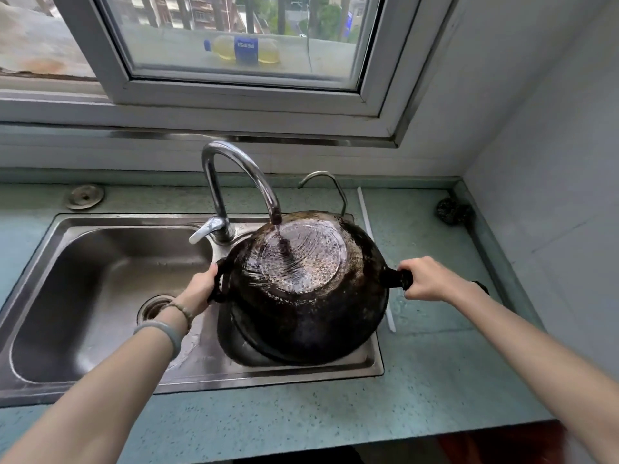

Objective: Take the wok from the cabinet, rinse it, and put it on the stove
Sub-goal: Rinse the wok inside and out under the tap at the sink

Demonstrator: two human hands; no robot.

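Rinsing wok [301, 286], inverted under running faucet [243, 169] over sink [100, 220], 3 o'clock basin, left hand [200, 289] and right hand [430, 279] in closed grip on handles [397, 277]; cabinet step done, stove pending.

Mirrored "PEPSI" label on the bottle [246, 50] outside

The right basin [368, 358] is covered by the upturned wok [301, 296], with the faucet [241, 165] close above; room is left over the left basin [100, 279].
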